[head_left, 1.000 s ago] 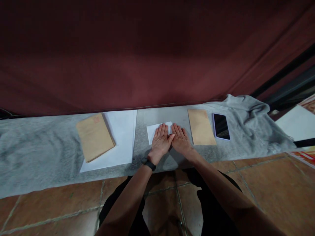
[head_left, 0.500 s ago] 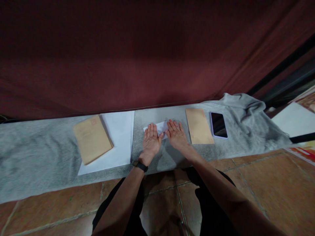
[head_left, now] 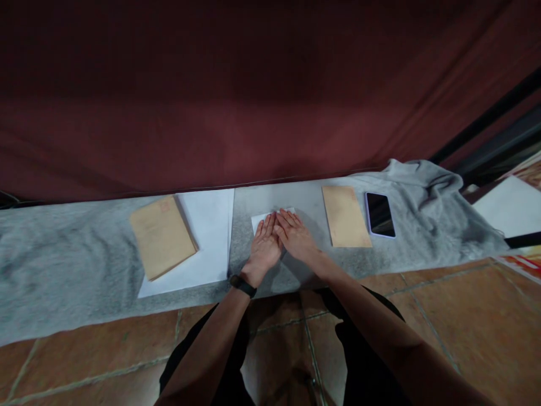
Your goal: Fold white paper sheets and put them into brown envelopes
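A small folded piece of white paper point(head_left: 256, 221) lies on the grey cloth in front of me, mostly covered by my hands. My left hand point(head_left: 266, 246) rests flat on it, fingers stretched forward. Beside it, my right hand point(head_left: 296, 237) also lies flat on the paper, its fingers touching those of the left near the paper's middle. Only the paper's left end and far edge show. To the right of my hands is a brown envelope point(head_left: 346, 217), lying flat.
Farther right lies a phone point(head_left: 380, 215) with a dark screen, near the bunched grey cloth point(head_left: 426, 197). On the left, a stack of brown envelopes point(head_left: 163, 237) sits on large white paper sheets point(head_left: 211, 237). A dark red curtain point(head_left: 253, 141) hangs behind the cloth-covered surface.
My hands have come together over the paper; the right hand slid left to meet the left one. Both remain flat. The whole view has shifted slightly.
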A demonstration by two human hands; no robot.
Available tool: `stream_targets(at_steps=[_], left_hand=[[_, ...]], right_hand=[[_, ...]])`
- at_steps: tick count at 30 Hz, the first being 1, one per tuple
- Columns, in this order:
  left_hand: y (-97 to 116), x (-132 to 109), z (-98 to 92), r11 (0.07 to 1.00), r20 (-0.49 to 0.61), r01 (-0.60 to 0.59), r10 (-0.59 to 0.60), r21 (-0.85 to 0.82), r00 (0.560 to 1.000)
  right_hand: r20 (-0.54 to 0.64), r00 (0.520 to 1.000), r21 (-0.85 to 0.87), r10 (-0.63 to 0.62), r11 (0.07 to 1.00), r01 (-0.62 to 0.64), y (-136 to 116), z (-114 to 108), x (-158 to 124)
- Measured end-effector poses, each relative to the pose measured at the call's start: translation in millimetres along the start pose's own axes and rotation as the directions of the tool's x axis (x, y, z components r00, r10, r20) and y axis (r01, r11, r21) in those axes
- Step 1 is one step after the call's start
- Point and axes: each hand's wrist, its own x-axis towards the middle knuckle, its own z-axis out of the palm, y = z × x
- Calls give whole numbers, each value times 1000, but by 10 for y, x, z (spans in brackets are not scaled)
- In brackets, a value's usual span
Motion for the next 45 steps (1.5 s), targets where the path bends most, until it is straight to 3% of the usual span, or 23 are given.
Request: stream_targets(at_steps=[6, 21, 35, 40, 45], left_hand=[[7, -33, 1, 999, -9, -42, 42, -30, 999], [-193, -96, -18, 968, -69, 242, -237, 68, 969], [-258, -131, -66, 934, -180, 357, -347, 28, 921], [-37, -174, -121, 978, -200, 210, -205, 1, 958], [344, -274, 10, 999, -87, -24, 21, -29, 996]], right_hand=[[26, 999, 30, 29, 999, -30, -28, 192, 44], [-101, 993, -149, 63, 986, -78, 132, 288, -23], [-139, 982, -186, 125, 971, -150, 378, 202, -141], [-141, 976, -161, 168, 968, -190, 345, 97, -204], [-66, 997, -39, 42, 998, -44, 165, 55, -275]])
